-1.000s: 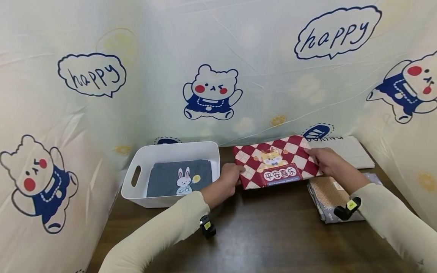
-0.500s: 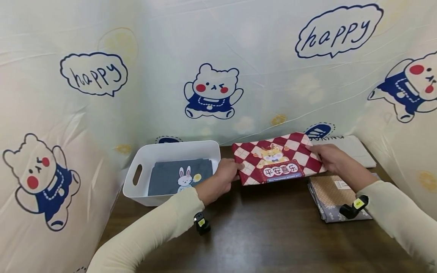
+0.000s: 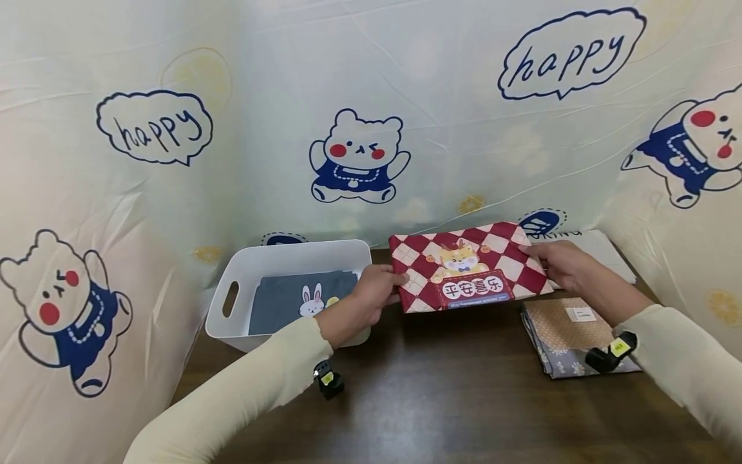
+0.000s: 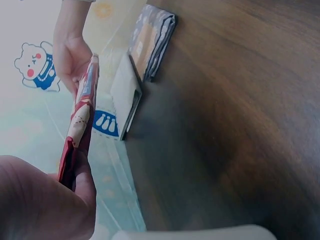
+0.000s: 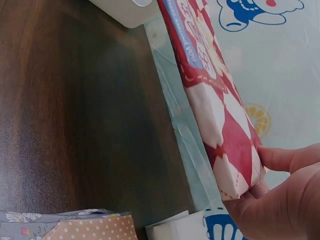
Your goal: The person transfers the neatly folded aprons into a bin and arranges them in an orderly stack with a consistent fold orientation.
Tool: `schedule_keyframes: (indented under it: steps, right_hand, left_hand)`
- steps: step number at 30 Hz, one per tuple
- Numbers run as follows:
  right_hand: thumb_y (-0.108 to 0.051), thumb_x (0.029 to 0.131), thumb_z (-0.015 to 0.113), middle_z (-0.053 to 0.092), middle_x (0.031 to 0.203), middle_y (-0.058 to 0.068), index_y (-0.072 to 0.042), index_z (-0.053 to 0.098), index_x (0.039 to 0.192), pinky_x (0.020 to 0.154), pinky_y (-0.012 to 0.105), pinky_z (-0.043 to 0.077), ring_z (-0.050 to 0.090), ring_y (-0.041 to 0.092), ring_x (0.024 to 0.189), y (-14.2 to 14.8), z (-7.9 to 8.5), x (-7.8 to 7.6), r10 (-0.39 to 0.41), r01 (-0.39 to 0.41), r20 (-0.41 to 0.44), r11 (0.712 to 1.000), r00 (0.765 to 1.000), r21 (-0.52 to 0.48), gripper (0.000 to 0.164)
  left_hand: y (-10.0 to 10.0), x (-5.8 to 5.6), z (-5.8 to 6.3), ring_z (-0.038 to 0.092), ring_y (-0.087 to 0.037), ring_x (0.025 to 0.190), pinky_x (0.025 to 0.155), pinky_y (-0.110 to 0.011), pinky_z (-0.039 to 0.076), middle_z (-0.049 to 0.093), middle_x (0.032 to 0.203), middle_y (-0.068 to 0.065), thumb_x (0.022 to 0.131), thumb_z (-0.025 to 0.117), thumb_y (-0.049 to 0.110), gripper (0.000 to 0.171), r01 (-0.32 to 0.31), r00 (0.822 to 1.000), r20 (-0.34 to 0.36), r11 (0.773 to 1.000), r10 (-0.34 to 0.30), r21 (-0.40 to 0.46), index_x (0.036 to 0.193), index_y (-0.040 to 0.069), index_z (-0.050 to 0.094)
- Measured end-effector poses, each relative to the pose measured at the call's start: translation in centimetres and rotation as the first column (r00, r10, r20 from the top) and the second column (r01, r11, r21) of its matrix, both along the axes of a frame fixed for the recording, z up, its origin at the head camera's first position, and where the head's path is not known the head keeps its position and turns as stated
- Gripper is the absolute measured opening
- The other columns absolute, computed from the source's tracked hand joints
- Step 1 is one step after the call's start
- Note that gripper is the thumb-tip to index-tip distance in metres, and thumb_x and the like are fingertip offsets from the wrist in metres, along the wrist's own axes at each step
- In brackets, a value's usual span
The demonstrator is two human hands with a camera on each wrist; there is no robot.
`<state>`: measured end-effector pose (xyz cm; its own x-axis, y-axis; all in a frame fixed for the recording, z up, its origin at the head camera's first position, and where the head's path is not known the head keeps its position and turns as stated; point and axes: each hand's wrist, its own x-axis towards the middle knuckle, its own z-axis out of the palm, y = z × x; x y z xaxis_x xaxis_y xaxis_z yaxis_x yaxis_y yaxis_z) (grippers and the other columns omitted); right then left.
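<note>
Both hands hold up a folded red-and-cream diamond-checked cloth (image 3: 417, 270) with a cartoon animal and Chinese lettering on it. My left hand (image 3: 373, 291) pinches its left edge; my right hand (image 3: 567, 265) grips the right edge, thumb on the printed face. From the left wrist view the folded cloth (image 4: 80, 122) appears edge-on, raised off the table. Left of it stands a white bin (image 3: 234, 322), in which lies a folded dark grey-blue cloth (image 3: 278, 303) with a rabbit print, partly covered by my left forearm.
On the right of the brown table (image 3: 440, 386) lies a folded cloth, tan dotted and grey floral (image 3: 565, 328), with a white label. Behind it is a folded white cloth (image 3: 608, 258), partly hidden by my right hand. A printed curtain (image 3: 452, 129) rises behind the table.
The checked cloth has risen a little and shifted slightly left, still held at both ends. The left hand now overlaps the bin's right side in the head view.
</note>
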<state>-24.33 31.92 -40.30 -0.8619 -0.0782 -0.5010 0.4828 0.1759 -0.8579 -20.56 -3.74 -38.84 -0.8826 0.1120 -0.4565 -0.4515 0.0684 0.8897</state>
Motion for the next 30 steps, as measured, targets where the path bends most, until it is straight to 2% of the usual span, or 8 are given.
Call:
schedule_keyframes:
  steps: [7, 20, 30]
  right_hand:
    - [-0.034, 0.105, 0.057, 0.067, 0.092, -0.018, 0.004, 0.022, 0.159, 0.085, 0.027, 0.060, 0.066, 0.008, 0.091, -0.5, 0.7, 0.3, 0.066, -0.064, -0.033, 0.996, 0.997, 0.067, 0.075]
    - [-0.036, 0.106, 0.056, 0.067, 0.097, -0.020, 0.002, 0.023, 0.159, 0.088, 0.029, 0.060, 0.068, 0.007, 0.095, -0.3, 1.4, 0.3, 0.131, -0.128, -0.059, 0.990, 0.990, 0.063, 0.073]
    - [-0.035, 0.105, 0.058, 0.069, 0.100, -0.015, 0.004, 0.028, 0.155, 0.089, 0.030, 0.060, 0.069, 0.010, 0.096, -0.8, 1.9, 0.6, 0.157, -0.154, -0.054, 0.987, 0.986, 0.046, 0.070]
  left_hand:
    - [-1.3, 0.2, 0.7, 0.070, -0.031, 0.112, 0.101, -0.043, 0.056, 0.066, 0.128, -0.021, 0.103, 0.059, 0.012, 0.038, 0.009, 1.000, -0.015, 1.000, -0.009, 0.004, 0.137, -0.005, 0.055]
    - [-2.6, 0.4, 1.1, 0.071, -0.029, 0.110, 0.100, -0.045, 0.056, 0.066, 0.128, -0.019, 0.103, 0.062, 0.017, 0.043, 0.033, 0.999, -0.007, 0.999, -0.033, -0.032, 0.140, -0.002, 0.052]
    - [-3.6, 0.4, 0.8, 0.072, -0.028, 0.107, 0.100, -0.045, 0.056, 0.068, 0.128, -0.018, 0.102, 0.063, 0.019, 0.044, 0.035, 0.999, 0.001, 0.996, -0.035, -0.077, 0.141, 0.001, 0.054]
